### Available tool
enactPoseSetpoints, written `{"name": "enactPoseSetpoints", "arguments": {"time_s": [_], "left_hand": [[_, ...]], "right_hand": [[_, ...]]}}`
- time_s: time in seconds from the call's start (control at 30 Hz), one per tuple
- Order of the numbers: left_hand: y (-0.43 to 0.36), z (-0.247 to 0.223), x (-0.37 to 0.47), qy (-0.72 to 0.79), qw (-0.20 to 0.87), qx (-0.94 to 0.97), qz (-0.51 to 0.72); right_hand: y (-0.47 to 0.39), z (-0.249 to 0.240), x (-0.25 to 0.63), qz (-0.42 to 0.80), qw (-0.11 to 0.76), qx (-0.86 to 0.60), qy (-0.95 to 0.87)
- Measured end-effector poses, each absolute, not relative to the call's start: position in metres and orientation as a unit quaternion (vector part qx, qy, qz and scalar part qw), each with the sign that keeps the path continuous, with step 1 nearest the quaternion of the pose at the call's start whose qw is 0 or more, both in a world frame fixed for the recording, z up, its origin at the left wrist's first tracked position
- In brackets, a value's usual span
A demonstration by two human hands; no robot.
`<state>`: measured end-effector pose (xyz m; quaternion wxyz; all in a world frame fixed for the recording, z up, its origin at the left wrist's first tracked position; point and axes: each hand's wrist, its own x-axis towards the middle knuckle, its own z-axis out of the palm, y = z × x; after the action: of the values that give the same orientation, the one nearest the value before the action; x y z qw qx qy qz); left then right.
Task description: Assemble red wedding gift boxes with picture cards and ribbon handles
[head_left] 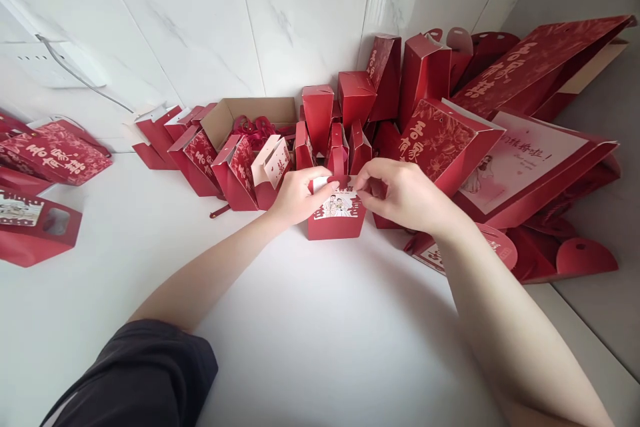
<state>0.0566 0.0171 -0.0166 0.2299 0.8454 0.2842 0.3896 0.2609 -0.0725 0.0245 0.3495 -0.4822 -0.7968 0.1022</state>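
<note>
A small red paper gift box point(335, 229) with a printed picture of a couple stands upright on the white table. My left hand point(303, 195) grips its upper left side, the thumb lying across the front near the top. At the upper right corner of the same box, my right hand point(397, 188) has its thumb and fingertips pinched together at the edge. Fingers partly cover the box's top. A red strip point(339, 161) rises above it, between small red boxes behind.
An open cardboard box point(273, 109) with dark red ribbons point(260, 130) stands by the tiled wall. Red gift boxes point(235, 173) line the back. Larger red bags point(530, 163) pile up at right. More red bags point(55, 153) lie at left, below a wall socket point(55, 65) with a cable.
</note>
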Motion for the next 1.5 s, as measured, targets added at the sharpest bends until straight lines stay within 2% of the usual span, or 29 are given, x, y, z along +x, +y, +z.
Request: {"name": "enactPoseSetpoints", "arguments": {"time_s": [0.3, 0.7, 0.93, 1.3, 1.4, 1.5], "left_hand": [[-0.009, -0.019, 0.066, 0.323, 0.218, 0.827, 0.405], [-0.014, -0.020, 0.066, 0.329, 0.218, 0.823, 0.409], [-0.014, -0.019, 0.066, 0.326, 0.214, 0.827, 0.405], [-0.005, -0.019, 0.064, 0.322, 0.213, 0.833, 0.397], [0.002, -0.019, 0.063, 0.301, 0.219, 0.832, 0.411], [0.002, -0.018, 0.063, 0.296, 0.213, 0.841, 0.400]], "right_hand": [[-0.076, 0.024, 0.248, 0.022, 0.312, -0.496, -0.810], [-0.081, 0.028, 0.242, 0.054, 0.340, -0.540, -0.768], [-0.080, 0.031, 0.244, 0.120, 0.359, -0.540, -0.752], [-0.089, 0.039, 0.244, 0.044, 0.363, -0.514, -0.776], [-0.101, 0.046, 0.244, 0.080, 0.331, -0.502, -0.795], [-0.114, 0.041, 0.247, 0.181, 0.229, -0.499, -0.816]]}}
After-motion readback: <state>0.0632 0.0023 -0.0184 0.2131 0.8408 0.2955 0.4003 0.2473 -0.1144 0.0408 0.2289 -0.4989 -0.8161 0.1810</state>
